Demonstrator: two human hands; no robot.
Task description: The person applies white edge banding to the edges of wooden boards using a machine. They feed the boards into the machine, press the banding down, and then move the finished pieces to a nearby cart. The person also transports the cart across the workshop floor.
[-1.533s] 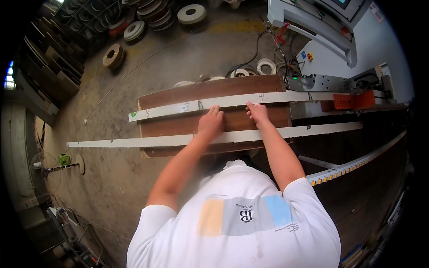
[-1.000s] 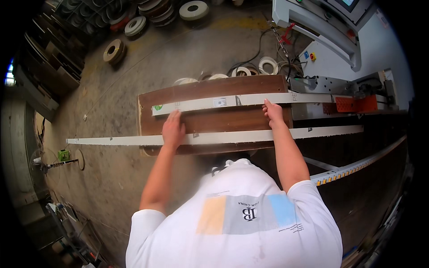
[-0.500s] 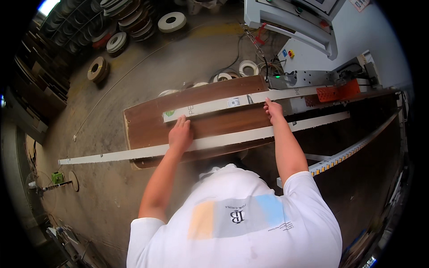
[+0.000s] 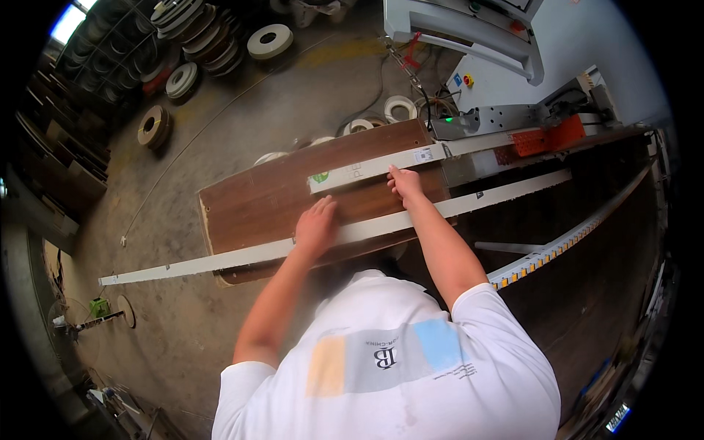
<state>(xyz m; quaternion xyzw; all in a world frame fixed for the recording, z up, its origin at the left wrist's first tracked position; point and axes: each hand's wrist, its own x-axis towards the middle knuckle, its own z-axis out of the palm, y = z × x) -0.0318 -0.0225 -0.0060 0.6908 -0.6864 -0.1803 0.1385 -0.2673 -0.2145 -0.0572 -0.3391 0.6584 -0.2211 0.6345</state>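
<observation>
A narrow white board strip (image 4: pixel 374 169) with a label and a green mark lies along a brown wooden board (image 4: pixel 257 191). Its far right end runs into a machine beside an orange perforated guard (image 4: pixel 557 135). My right hand (image 4: pixel 405 185) has its fingers curled at the strip's near edge, seemingly pinching it. Just short of the strip's left end, my left hand (image 4: pixel 317 226) is open, fingers stretched forward over the brown board and slightly blurred. A second, longer white strip (image 4: pixel 191 267) crosses the board nearer to me, passing under my forearms.
A machine control panel (image 4: pixel 462 37) overhangs the far right. Rolls of edge banding (image 4: pixel 270 42) stand and lie on the floor behind the board, with more stacked at far left. A curved rail with yellow pieces (image 4: pixel 543 260) lies at right. A thin cord (image 4: pixel 183 154) crosses the floor.
The far white strip has slid right toward the machine, its left end now farther along the brown board. My left hand has moved right; my right hand sits farther back along the strip.
</observation>
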